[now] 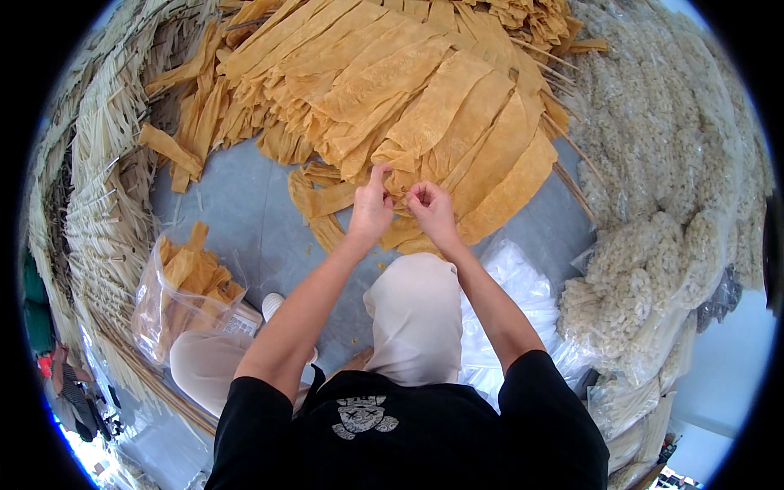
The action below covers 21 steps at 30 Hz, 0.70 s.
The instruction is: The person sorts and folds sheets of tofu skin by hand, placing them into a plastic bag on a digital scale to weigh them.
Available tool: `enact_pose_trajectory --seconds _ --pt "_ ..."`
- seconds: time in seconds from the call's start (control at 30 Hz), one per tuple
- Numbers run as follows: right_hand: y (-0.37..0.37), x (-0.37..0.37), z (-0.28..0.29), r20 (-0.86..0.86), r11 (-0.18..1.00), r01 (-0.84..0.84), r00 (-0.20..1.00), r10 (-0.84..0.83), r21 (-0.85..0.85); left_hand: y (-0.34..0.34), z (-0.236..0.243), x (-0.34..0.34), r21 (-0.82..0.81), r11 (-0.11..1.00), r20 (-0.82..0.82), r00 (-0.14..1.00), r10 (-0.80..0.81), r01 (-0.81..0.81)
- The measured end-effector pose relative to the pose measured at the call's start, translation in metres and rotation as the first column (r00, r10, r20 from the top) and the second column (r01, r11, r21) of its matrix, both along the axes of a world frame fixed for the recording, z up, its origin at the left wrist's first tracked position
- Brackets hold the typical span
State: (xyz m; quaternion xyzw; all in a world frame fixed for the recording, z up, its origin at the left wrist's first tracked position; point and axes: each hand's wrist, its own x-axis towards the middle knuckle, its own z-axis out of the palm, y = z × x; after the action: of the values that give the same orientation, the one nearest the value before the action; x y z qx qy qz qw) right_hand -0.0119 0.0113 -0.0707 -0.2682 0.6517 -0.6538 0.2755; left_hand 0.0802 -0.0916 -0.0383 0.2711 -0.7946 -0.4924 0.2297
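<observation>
A large layered spread of wrinkled orange strips [457, 106], some with pale sticks poking from the right side, covers the floor ahead of me. At its near edge my left hand [372, 204] is closed against the orange material, index finger raised along it and the other fingers curled. Just to its right, my right hand [429, 208] is pinched at the same edge; what lies between its fingertips is too small to make out. More orange strips [318, 200] lie loose in a loop left of my hands.
A clear bag [188, 282] of orange pieces sits left of my legs. Shredded pale strips [106, 188] line the left, fluffy plastic-covered bundles [653, 163] the right. White plastic [498, 302] lies beside my right knee. Another person [65, 376] is at the far lower left.
</observation>
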Motion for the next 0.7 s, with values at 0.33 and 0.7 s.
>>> enact_pose_trajectory --seconds 0.33,0.7 --pt "0.061 -0.004 0.020 -0.192 0.950 0.053 0.981 0.007 0.309 -0.008 -0.020 0.010 -0.003 0.999 0.028 0.999 0.044 -0.044" --pt "0.159 -0.080 -0.001 -0.599 0.770 0.574 0.730 -0.329 0.277 -0.025 -0.037 0.062 0.040 0.989 0.226 0.962 -0.151 0.145"
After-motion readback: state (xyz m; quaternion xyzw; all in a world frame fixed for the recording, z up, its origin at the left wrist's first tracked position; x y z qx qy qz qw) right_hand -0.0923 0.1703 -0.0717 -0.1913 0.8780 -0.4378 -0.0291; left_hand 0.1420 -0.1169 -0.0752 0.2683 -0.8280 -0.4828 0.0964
